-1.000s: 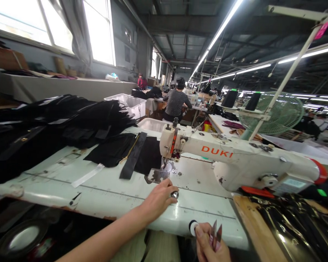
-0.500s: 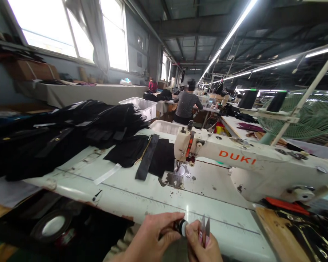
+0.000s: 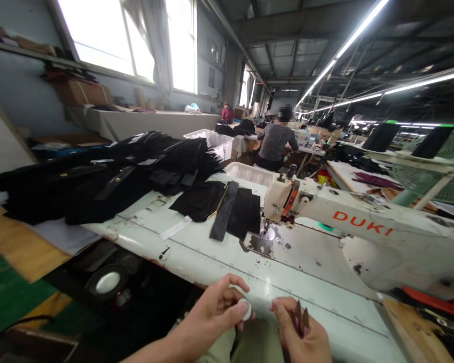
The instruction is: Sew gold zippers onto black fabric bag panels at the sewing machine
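In front of the table edge, my left hand [image 3: 221, 307] is closed around a small round thing with a white disc-like end [image 3: 245, 309]. Its body is mostly hidden by my fingers. A short gap to the right, my right hand [image 3: 300, 327] has thumb and forefinger pinched together, and thread snips [image 3: 301, 317] are tucked in its palm with both pointed blades sticking up. Whether the pinch holds anything else I cannot tell. Beyond my hands stands a white sewing machine [image 3: 325, 206], with black fabric pieces [image 3: 244, 212] and a dark strip [image 3: 224, 212] left of its needle.
A big pile of black garment pieces [image 3: 136, 176] covers the table's left. A white strip [image 3: 176, 228] lies nearer. White bins [image 3: 249, 172] stand behind the table, and a wooden board [image 3: 412, 322] with metal parts is at right. A person [image 3: 276, 143] sits farther back.
My hands have parted; the right fingers have come away from the white-ended thing, which stays in my left hand and now faces me more. The view has swung left.
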The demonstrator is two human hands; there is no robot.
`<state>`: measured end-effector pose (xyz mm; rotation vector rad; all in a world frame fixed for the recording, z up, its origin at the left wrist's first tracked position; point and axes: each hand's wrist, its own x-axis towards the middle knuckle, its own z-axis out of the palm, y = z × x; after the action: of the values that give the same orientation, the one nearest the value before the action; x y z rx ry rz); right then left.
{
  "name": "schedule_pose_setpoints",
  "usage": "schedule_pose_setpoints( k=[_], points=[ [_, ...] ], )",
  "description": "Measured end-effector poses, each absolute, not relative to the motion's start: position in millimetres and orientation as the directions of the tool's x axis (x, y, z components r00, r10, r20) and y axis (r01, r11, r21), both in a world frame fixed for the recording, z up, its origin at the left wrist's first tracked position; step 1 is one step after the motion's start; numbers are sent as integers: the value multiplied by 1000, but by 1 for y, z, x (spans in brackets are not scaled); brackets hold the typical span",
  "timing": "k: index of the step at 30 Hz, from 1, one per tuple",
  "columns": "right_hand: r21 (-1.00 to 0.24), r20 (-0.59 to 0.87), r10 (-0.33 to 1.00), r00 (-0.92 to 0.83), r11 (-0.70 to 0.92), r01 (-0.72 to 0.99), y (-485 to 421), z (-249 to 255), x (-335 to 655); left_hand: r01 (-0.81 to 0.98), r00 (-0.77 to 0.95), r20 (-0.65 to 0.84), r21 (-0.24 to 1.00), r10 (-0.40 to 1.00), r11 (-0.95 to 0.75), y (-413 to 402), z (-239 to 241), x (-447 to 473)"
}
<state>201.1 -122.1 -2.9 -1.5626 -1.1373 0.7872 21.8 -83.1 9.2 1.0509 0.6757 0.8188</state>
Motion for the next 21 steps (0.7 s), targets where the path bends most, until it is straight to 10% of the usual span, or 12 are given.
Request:
schedule_pose_setpoints(
  k=[6, 14, 21],
  points=[
    [-846, 214, 971, -111, 241, 475, -104, 6, 189, -185, 606, 4, 973, 795, 136, -98, 6, 6],
    [-666, 389, 920, 41, 250, 703, -118, -41, 207, -390, 703, -119, 761, 702, 519, -100, 7, 0],
    [-261, 493, 870, -25, 176, 949, -125, -50, 231, -400, 788, -179, 579, 589, 711, -106, 3, -2]
  ],
)
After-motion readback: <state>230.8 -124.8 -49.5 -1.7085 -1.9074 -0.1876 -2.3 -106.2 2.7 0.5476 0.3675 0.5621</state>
